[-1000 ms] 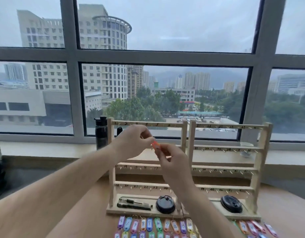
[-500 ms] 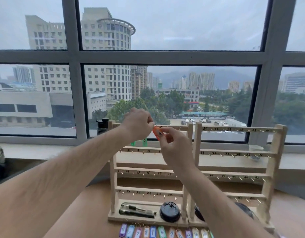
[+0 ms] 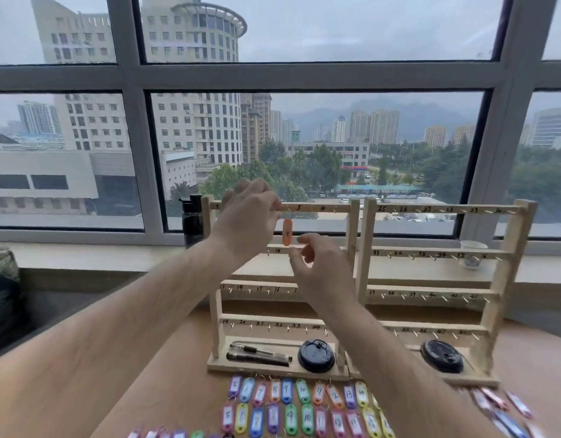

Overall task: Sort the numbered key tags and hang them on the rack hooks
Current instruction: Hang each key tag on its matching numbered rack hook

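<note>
- The left hand [image 3: 247, 219] has its fingertips [image 3: 276, 206] squeezed together on the little ring at the top of the orange tag [image 3: 287, 233]. The ring is too small to see well.
- The orange tag hangs straight down from the top bar of the left rack [image 3: 354, 248], just before the number 5. The hand covers most of the numbers before that one.
- The right hand [image 3: 320, 273] is just beside the tag, a bit lower. Its fingers [image 3: 307, 239] are curled and something orange shows between them. I cannot tell if it is a second tag, or if the hand is holding it.
- The right arm hides parts of the left rack's lower bars and a bit of the right rack [image 3: 506, 257].
- Both racks stand toward the far edge of the worktop [image 3: 190, 390].
- Rows of key tags [image 3: 304, 406] lie along the near edge of the worktop. The ones by the near right corner are blurred, and the lowest ones are cut off.
- Two pens [image 3: 257, 355] and a black lid [image 3: 316, 355] lie in the left rack's bottom tray.
</note>
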